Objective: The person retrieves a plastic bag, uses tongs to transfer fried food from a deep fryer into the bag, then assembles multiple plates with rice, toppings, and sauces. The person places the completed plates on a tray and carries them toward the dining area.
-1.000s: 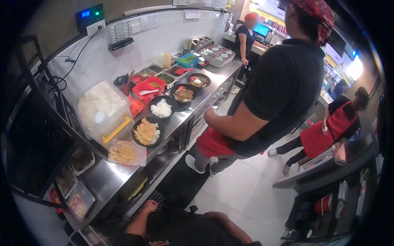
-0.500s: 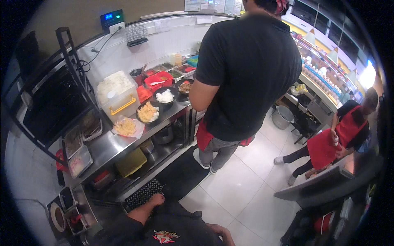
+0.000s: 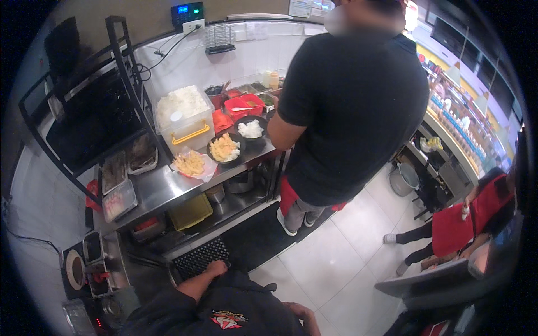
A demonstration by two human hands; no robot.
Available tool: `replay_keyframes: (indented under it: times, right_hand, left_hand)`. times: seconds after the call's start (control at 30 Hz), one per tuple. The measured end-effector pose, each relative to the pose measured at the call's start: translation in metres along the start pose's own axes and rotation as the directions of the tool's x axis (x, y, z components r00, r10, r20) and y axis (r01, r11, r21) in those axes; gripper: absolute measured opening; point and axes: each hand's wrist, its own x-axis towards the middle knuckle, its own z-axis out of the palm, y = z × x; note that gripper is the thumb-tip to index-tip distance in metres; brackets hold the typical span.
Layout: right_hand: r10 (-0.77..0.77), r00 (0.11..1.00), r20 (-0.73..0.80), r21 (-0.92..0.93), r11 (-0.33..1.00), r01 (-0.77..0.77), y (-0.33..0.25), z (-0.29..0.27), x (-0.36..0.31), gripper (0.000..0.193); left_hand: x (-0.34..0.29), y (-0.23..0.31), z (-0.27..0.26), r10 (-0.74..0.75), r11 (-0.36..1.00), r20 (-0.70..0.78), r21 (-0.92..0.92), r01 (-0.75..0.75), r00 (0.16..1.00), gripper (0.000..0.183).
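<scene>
My left hand (image 3: 217, 267) is held low in front of my black shirt, above the dotted rubber mat (image 3: 204, 255). Its fingers are curled in, and whatever may be inside them is too small to make out. By my right side, my right hand (image 3: 300, 311) lies against the edge of the shirt, its fingers mostly hidden. Neither hand touches the steel counter (image 3: 151, 196). On that counter are a paper-lined portion of fried pieces (image 3: 190, 163), a black bowl of fried pieces over rice (image 3: 224, 148) and a black bowl of white rice (image 3: 250, 129).
A co-worker in a black shirt (image 3: 353, 112) stands at the counter ahead. Another person in a red apron (image 3: 453, 227) is at the right. A rice tub (image 3: 185, 120), red containers (image 3: 244, 105) and a black rack (image 3: 120, 61) line the left. A grey bucket (image 3: 403, 179) stands on the floor.
The view has shifted left, so the counter and co-worker appear farther right. My hands keep nearly the same pose. The person in the red apron is leaning lower.
</scene>
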Motion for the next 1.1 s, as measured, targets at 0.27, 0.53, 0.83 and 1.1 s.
replay_keyframes:
  times: [0.27,0.53,0.83,1.1]
  right_hand:
    - [0.048,0.998,0.039,-0.173,0.984,-0.041,-0.056,-0.036,0.047,0.046]
    - [0.201,0.949,0.242,-0.695,0.719,0.025,-0.182,-0.090,0.163,0.048]
    - [0.010,0.914,0.406,-0.849,0.375,0.373,-0.208,-0.130,0.282,0.055]
    - [0.277,0.948,0.158,-0.828,0.560,-0.025,-0.381,-0.103,0.252,0.073]
  left_hand:
    - [0.067,-0.041,-0.022,-0.053,0.965,0.024,-0.256,0.058,0.998,0.028]
    - [0.119,-0.115,-0.073,0.130,0.970,-0.050,-0.199,-0.138,0.990,0.027]
    - [0.091,-0.201,-0.041,-0.205,0.868,-0.100,-0.478,0.134,0.974,0.034]
    - [0.068,-0.180,-0.003,-0.284,0.938,0.022,-0.202,0.283,0.958,0.034]
